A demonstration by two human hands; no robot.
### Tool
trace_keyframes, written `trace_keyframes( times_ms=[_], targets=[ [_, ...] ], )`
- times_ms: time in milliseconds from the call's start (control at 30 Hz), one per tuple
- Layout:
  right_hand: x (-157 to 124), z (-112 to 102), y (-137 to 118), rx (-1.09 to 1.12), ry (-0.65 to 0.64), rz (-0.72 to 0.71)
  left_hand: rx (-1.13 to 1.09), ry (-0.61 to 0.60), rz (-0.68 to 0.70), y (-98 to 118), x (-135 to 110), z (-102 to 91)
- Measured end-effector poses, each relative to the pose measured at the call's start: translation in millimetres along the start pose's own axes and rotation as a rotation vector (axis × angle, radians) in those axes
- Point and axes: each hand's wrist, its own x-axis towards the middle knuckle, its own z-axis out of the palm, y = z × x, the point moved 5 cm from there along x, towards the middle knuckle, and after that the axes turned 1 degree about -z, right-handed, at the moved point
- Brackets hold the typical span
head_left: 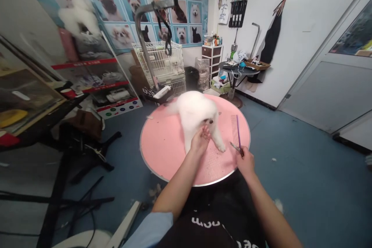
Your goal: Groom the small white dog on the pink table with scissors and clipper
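A fluffy white dog stands on a round pink grooming table, its head turned down toward me. Under its muzzle, my left hand has its fingers curled and close together, against the chin fur. Near the table's front right edge, my right hand is closed round a pair of scissors and a comb with a purple spine. The comb points up and away from me; the scissors' tips point left toward the dog's front paw. The scissors' handles are mostly hidden by my fingers.
A curved metal grooming arm with a hanging black strap rises behind the table. A white clipper lies at the table's far left. Further back are a wire cage, a drawer unit and a cluttered black side table.
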Motion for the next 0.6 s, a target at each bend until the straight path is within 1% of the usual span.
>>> trace_keyframes(
  times_ms=[67, 100, 167, 200, 267, 333, 400, 433, 500, 567, 600],
  targets=[
    [15.5, -3.1, -5.1, -0.029, 0.029, -0.179, 0.012, 0.003, 0.022, 4.0, -7.1, -7.5],
    [27.1, -3.3, -10.1, -0.048, 0.016, -0.276, 0.029, 0.011, 0.052, 6.5, -11.3, -15.0],
    [55.6, 0.5, -23.9, -0.095, -0.058, -0.436, 0.060, 0.032, 0.162, 15.0, -19.8, -33.5],
    [71.1, 4.3, -32.0, -0.124, -0.103, -0.484, 0.062, 0.047, 0.238, 21.3, -23.9, -43.2],
    [99.4, 14.7, -48.9, -0.183, -0.186, -0.527, 0.051, 0.083, 0.386, 36.4, -31.0, -61.5],
    [116.1, 29.0, -66.1, -0.221, -0.301, -0.583, 0.057, 0.117, 0.498, 51.9, -35.4, -76.4],
    [118.9, 42.1, -80.8, -0.203, -0.443, -0.682, 0.084, 0.155, 0.562, 64.5, -35.9, -88.1],
    [117.8, 45.6, -86.0, -0.178, -0.485, -0.714, 0.103, 0.175, 0.579, 69.2, -34.4, -92.7],
    [115.7, 45.9, -90.5, -0.125, -0.485, -0.707, 0.157, 0.210, 0.591, 76.2, -27.1, -98.0],
    [110.4, 42.4, -88.6, -0.080, -0.465, -0.670, 0.265, 0.256, 0.608, 84.7, -15.7, -98.1],
    [104.9, 41.1, -85.5, -0.046, -0.480, -0.658, 0.336, 0.288, 0.622, 90.9, -9.4, -96.6]
  ],
)
